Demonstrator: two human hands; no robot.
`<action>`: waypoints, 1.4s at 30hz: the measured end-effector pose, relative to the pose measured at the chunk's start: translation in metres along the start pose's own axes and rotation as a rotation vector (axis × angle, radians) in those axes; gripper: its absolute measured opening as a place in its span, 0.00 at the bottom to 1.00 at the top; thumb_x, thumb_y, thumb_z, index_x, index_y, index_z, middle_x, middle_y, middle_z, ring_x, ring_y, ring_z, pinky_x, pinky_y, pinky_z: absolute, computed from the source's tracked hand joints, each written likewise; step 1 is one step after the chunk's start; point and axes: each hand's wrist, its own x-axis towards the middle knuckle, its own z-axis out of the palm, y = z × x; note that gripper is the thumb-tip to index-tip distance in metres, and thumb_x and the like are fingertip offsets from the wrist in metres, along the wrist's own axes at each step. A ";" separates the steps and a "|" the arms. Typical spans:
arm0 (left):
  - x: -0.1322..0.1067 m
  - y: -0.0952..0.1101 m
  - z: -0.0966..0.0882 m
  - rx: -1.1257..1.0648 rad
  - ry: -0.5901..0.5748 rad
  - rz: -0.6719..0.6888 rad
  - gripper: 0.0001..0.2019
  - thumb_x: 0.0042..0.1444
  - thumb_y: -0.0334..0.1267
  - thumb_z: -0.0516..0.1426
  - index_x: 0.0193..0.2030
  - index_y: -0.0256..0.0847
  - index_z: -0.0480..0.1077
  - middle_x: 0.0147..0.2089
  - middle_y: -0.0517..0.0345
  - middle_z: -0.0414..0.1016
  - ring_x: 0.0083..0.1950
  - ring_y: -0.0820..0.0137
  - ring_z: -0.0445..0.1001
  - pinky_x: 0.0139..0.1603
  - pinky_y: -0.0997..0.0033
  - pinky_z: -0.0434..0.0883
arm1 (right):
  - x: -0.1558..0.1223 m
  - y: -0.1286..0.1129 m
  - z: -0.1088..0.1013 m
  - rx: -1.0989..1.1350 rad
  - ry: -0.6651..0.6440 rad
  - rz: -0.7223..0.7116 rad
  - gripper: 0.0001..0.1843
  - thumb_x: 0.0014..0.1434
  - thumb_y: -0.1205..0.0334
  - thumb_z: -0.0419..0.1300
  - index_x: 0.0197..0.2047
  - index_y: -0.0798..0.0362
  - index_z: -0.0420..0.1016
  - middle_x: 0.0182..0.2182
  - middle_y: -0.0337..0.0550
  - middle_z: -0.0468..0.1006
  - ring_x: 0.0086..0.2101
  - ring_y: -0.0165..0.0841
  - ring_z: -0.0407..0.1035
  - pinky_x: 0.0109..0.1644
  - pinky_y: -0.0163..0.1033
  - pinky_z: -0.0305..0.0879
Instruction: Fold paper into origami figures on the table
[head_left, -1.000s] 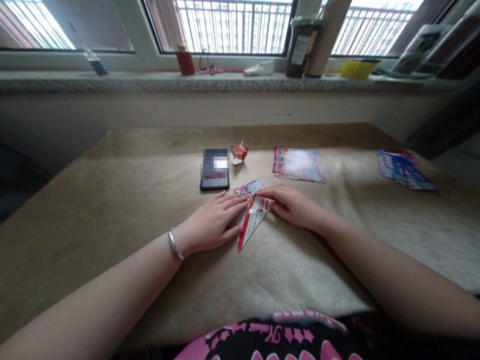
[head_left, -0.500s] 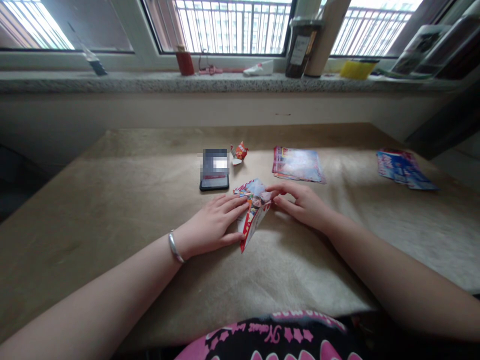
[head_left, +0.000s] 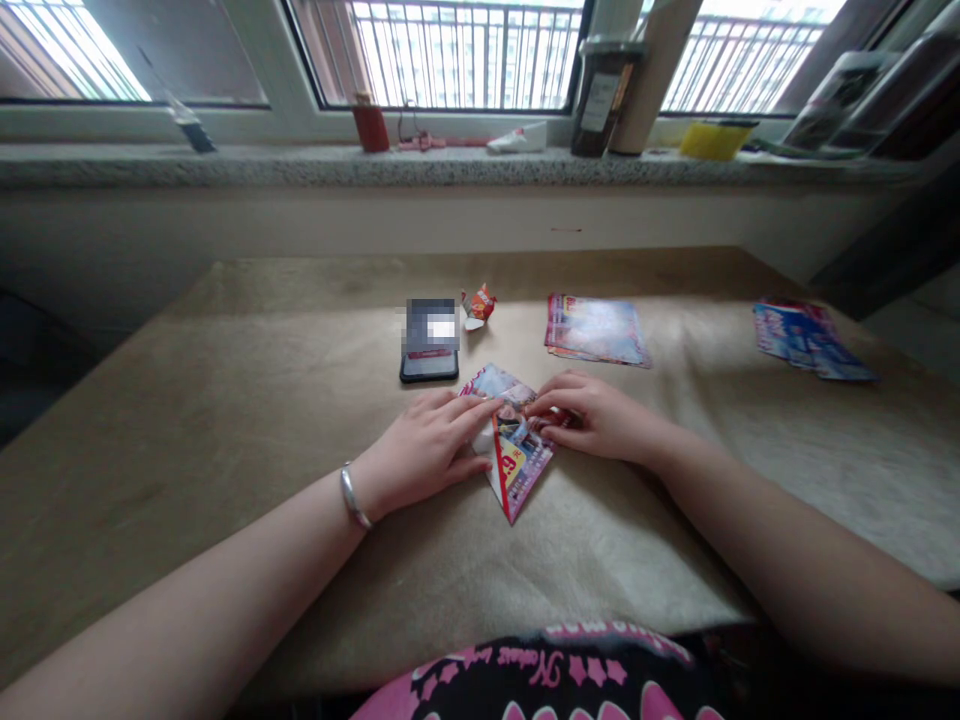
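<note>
A printed sheet of paper (head_left: 519, 462), folded into a kite shape with a red stripe and a yellow patch, lies on the table in front of me. My left hand (head_left: 435, 440), a silver bangle at its wrist, rests flat with fingers stretched over the paper's left side. On the right side of the paper my right hand (head_left: 596, 415) has its fingers bent, thumb and forefinger closed about the edge; its fingertips partly cover the print. Beyond the paper stand a phone (head_left: 430, 365) with a blurred screen and a small red folded paper figure (head_left: 478, 305).
A stack of printed sheets (head_left: 596, 328) lies behind my right hand, and more leaflets (head_left: 810, 340) are at the far right. On the stone windowsill (head_left: 465, 170) stand a red bottle (head_left: 370, 125), a dark jar (head_left: 600, 100) and a yellow container (head_left: 716, 140).
The paper has opened out on its right side, showing a wider face with the yellow patch, and its lower tip has shifted right. My right hand has moved slightly lower over it.
</note>
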 end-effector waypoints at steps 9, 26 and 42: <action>0.000 -0.006 0.004 -0.044 0.006 -0.106 0.30 0.60 0.50 0.52 0.65 0.39 0.52 0.64 0.48 0.59 0.63 0.58 0.56 0.64 0.55 0.56 | -0.003 0.006 0.001 -0.083 -0.030 -0.073 0.13 0.56 0.62 0.59 0.46 0.50 0.77 0.50 0.42 0.75 0.52 0.37 0.63 0.57 0.47 0.62; 0.001 -0.018 -0.003 -0.380 0.288 0.051 0.12 0.57 0.39 0.57 0.47 0.41 0.66 0.43 0.53 0.68 0.46 0.68 0.67 0.49 0.66 0.68 | -0.008 0.008 -0.003 -0.333 -0.081 -0.039 0.18 0.60 0.62 0.55 0.54 0.45 0.72 0.54 0.36 0.71 0.54 0.41 0.63 0.56 0.51 0.63; -0.005 -0.027 -0.021 0.215 0.045 0.118 0.11 0.62 0.39 0.49 0.33 0.44 0.71 0.37 0.58 0.73 0.40 0.68 0.69 0.49 0.64 0.62 | -0.013 0.013 -0.012 -0.272 -0.093 -0.017 0.16 0.58 0.59 0.57 0.49 0.51 0.75 0.52 0.46 0.73 0.50 0.37 0.67 0.54 0.45 0.65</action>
